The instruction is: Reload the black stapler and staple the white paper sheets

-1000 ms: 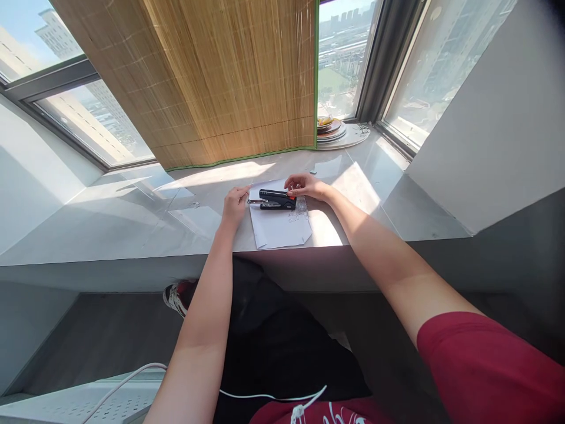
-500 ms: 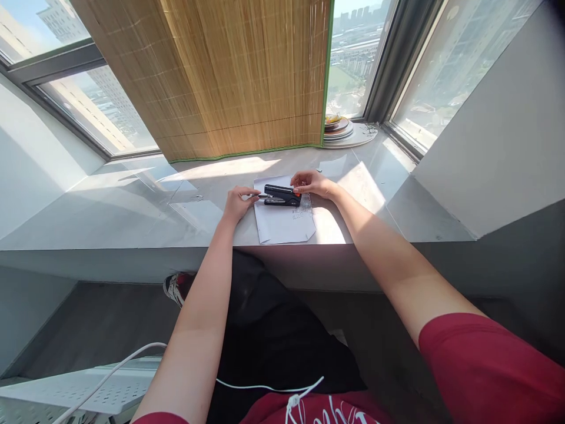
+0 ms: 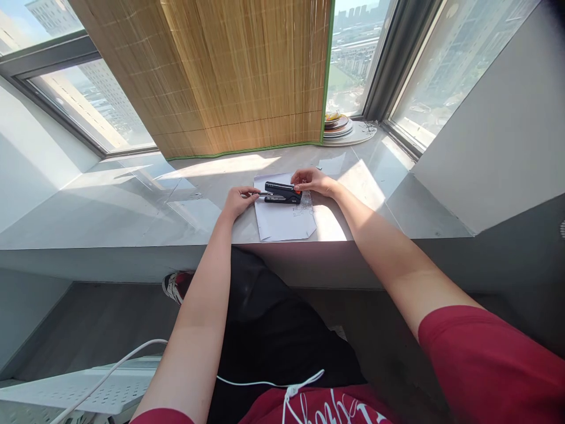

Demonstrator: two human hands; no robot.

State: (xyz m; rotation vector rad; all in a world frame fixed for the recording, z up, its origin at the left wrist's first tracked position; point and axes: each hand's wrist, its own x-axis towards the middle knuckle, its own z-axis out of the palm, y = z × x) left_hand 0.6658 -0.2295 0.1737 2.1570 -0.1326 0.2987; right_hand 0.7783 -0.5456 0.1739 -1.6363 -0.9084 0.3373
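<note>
A black stapler (image 3: 282,193) lies on several white paper sheets (image 3: 285,227) on the windowsill. Its top arm is raised apart from the base, with the gap facing left. My right hand (image 3: 312,179) grips the hinge end, where a bit of orange shows by the fingers. At the left end, my left hand (image 3: 241,199) is closed in a pinch on a thin dark piece that reaches into the stapler's gap; its exact kind is too small to make out. Printed or drawn marks cover part of the sheets' right side.
A bamboo blind (image 3: 247,76) hangs over the window behind the sill. Stacked plates (image 3: 339,131) stand at the back right corner. Below left is a white perforated metal rack (image 3: 88,391) with a white cable (image 3: 115,364) crossing it. The sill's front edge runs just before the paper.
Both hands keep their hold at the stapler's two ends, and it stays in place on the paper. Only the camera view has shifted slightly.
</note>
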